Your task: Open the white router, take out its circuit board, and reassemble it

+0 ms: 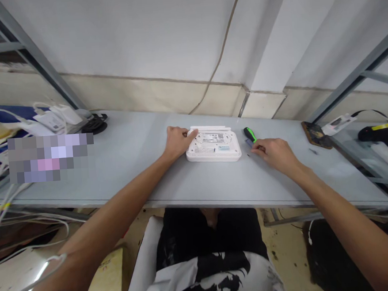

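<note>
A white router-like box [213,152] lies on the grey table with its labelled, vented side up and a white bar along its back edge. My left hand [178,142] grips the box's back left corner, thumb on top. To the right of the box, my right hand [274,152] is closed in a pinch at the table surface; what sits between its fingertips is too small to name. Just behind those fingers lies a green and black screwdriver handle [250,134]. A small bluish piece shows beside the fingertips, partly hidden.
White adapters [51,121] and tangled cables crowd the table's left end, beside a black coiled item [94,123]. At the right are a dark phone-like object [316,135] and a white plug [338,124]. Metal frames stand at both sides.
</note>
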Action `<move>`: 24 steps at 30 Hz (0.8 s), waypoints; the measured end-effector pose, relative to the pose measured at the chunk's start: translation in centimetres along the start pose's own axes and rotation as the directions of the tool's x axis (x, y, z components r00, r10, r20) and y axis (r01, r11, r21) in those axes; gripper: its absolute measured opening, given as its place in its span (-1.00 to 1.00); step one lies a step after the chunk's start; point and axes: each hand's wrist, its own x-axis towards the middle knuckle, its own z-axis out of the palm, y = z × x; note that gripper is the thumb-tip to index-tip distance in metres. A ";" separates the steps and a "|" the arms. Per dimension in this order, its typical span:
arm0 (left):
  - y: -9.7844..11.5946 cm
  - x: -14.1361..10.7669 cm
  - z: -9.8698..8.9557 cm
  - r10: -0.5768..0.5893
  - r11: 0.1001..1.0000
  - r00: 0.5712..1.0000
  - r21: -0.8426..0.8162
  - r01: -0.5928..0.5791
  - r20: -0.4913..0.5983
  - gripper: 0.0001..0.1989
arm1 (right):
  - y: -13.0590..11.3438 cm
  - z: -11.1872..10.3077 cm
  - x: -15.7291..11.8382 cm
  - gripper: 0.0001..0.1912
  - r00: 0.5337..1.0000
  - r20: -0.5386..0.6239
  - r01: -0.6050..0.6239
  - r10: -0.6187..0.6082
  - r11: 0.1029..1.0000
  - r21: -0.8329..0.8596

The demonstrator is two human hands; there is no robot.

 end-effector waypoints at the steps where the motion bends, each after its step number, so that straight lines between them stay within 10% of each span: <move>1: -0.1 0.1 0.0 0.012 0.999 1.000 0.049 -0.011 -0.006 -0.54 | -0.1 0.0 -0.1 -0.89 1.000 0.007 0.004 -0.004 0.999 0.034; 24: -0.1 0.0 0.1 0.029 0.993 0.998 0.114 -0.035 0.057 -0.53 | -2.4 1.3 -0.9 -0.83 0.999 0.042 -0.025 0.021 0.993 0.117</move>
